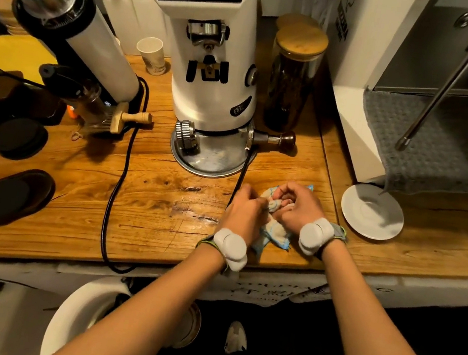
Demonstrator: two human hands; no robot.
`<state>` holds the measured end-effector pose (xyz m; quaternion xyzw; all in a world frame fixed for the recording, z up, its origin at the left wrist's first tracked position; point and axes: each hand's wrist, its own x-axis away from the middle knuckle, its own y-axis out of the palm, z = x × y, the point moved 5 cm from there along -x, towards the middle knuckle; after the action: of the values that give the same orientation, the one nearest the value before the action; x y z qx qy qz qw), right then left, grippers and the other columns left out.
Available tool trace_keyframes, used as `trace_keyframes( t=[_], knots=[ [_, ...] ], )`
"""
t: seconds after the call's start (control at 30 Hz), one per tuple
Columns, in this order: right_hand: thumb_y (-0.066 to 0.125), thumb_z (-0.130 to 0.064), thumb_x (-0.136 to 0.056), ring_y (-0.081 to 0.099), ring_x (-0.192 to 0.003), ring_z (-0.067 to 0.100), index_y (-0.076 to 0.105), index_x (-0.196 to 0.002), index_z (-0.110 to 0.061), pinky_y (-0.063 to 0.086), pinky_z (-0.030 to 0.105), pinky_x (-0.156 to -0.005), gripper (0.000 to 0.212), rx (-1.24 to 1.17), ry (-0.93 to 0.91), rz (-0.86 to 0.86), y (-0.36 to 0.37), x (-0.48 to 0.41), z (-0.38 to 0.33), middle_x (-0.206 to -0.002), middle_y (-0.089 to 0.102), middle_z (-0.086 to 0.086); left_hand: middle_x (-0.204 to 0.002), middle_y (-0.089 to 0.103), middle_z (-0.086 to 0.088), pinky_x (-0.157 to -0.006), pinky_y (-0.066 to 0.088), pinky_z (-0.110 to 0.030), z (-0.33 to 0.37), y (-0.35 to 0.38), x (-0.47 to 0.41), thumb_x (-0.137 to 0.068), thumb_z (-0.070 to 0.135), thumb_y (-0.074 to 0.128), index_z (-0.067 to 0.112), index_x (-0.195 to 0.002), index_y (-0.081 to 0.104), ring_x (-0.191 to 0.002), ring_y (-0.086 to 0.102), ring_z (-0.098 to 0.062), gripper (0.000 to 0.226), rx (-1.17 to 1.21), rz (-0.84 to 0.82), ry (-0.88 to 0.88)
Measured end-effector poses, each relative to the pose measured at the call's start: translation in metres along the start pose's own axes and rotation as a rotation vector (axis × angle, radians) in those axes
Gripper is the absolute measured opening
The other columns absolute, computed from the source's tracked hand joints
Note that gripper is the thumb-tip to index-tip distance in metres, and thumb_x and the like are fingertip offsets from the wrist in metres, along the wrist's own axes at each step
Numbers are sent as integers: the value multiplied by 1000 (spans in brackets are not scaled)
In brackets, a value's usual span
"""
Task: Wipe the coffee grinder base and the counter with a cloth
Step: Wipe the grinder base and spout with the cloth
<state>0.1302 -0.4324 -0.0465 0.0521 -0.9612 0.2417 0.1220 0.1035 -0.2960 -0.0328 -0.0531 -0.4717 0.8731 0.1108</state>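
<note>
The cloth (275, 233) is lying bunched on the counter (145, 202), directly under and between the fingers of both hands. The left hand (244, 210) is pinching one fold with curled fingers. The right hand (298, 208) is gripping the adjoining bunch, its fingers curled inward, so both hands are closing narrowly on fabric. Judged from this posture, the operator is gathering the cloth into a wiping pad, and neither surface is being wiped yet. The coffee grinder base (213, 161), a round metal tray, is sitting just beyond the left fingertips, apart from the cloth. The next move is probably calling for a forward-left reach onto that tray. A black cable (242, 172) is running from the base rim and passing just beside the left fingers, where it is likely to snag. A white saucer (372, 213) is standing near, outboard of the right fingers. The counter's front edge is lying behind the wrists, and open wood is extending left of the left hand.
</note>
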Motion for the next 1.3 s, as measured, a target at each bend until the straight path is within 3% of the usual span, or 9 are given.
trace_keyframes(
  t=[0.17, 0.3, 0.47, 0.7, 0.93, 1.0, 1.1, 1.2, 1.3],
  knots=[
    [74, 8, -69, 63, -78, 16, 63, -94, -11, 57, 36, -74, 33, -35, -35, -48, 16, 9, -17, -91, 67, 2, -125, 41, -11, -93, 46, -43, -15, -16, 18, -85, 22, 67, 27, -119, 59, -117, 36, -32, 35, -121, 85, -84],
    [76, 6, -71, 64, -80, 23, 63, -94, -14, 58, 42, -78, 33, -84, -78, -54, 37, 5, -40, -95, 70, 7, -120, 46, -12, -91, 49, -42, -34, -32, 25, -88, 20, 63, 25, -124, 54, -113, 48, -33, 37, 9, 71, -215],
    [75, 7, -73, 60, -81, 19, 63, -100, -8, 57, 39, -80, 33, -66, -55, -86, 46, 3, -52, -94, 68, 10, -114, 59, -10, -87, 46, -35, -35, -35, 29, -89, 14, 60, 19, -123, 52, -107, 55, -29, 34, 113, 73, -232],
    [79, -2, -73, 68, -92, 17, 65, -97, -19, 59, 36, -84, 33, -45, -41, -17, 28, 1, -38, -98, 71, 1, -111, 66, -4, -89, 52, -45, -25, -31, 25, -87, 26, 59, 26, -123, 51, -105, 59, -27, 37, 221, 34, -166],
    [79, -18, -75, 68, -90, 6, 61, -94, -26, 58, 33, -83, 27, 25, -204, 95, 36, -15, -80, -96, 70, -9, -116, 64, -7, -89, 45, -33, -45, -73, 6, -89, 22, 60, 20, -130, 47, -109, 58, -26, 43, 246, 162, -174],
    [79, -19, -77, 67, -91, 7, 60, -94, -26, 58, 33, -82, 27, 28, -237, 113, 41, -24, -96, -95, 69, -9, -110, 66, -8, -81, 47, -32, -54, -86, 0, -90, 23, 60, 20, -133, 39, -100, 62, -27, 48, 280, 191, -219],
    [78, -24, -76, 67, -85, 10, 59, -94, -29, 56, 30, -76, 26, 81, -212, 209, 46, -42, -110, -91, 69, -11, -97, 64, -4, -70, 53, -37, -69, -106, -12, -88, 21, 63, 20, -120, 38, -86, 64, -25, 41, 287, 283, -230],
    [75, -23, -76, 63, -89, 19, 55, -97, -26, 51, 32, -76, 29, 175, -206, 256, 58, -62, -116, -96, 66, -3, -103, 58, -6, -69, 49, -37, -83, -117, -23, -86, 10, 61, 17, -108, 38, -90, 60, -26, 32, 216, 348, -233],
    [73, -20, -78, 58, -94, 27, 52, -99, -21, 49, 38, -79, 29, 290, -174, 280, 75, -79, -115, -102, 60, 5, -116, 50, -9, -74, 51, -41, -88, -109, -30, -85, 3, 58, 16, -113, 41, -96, 58, -32, 35, 76, 295, -211]
  ],
)
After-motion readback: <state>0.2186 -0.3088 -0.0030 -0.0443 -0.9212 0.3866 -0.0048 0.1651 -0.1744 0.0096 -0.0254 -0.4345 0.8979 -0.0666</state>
